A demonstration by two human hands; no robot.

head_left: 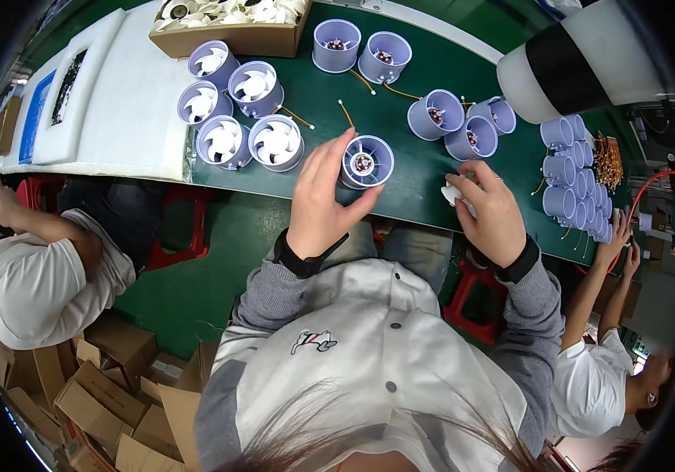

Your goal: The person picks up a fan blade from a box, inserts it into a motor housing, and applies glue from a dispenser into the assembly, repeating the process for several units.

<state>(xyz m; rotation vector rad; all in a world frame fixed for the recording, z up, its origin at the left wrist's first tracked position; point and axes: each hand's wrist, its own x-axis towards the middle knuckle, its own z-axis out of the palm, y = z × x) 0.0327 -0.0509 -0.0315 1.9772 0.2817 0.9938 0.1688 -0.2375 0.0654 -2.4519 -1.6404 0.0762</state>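
Note:
My left hand (320,193) is closed round the left side of a lavender round fan housing (388,164) that stands on the green table near its front edge. Copper motor coils show in the middle of this housing, with no blades over them. A thin wire with a white plug (345,112) reaches out behind it. To the right, my right hand (491,212) pinches a white fan impeller (451,193) low over the table's edge; the fingers cover most of it.
Housings with white blades (276,143) stand at left; several bladeless housings (436,115) stand behind and right. A cardboard box (235,41) of impellers lies at the back left. More stacked housings (559,171) stand far right. A white cylinder (581,59) juts in overhead; co-workers sit on both sides.

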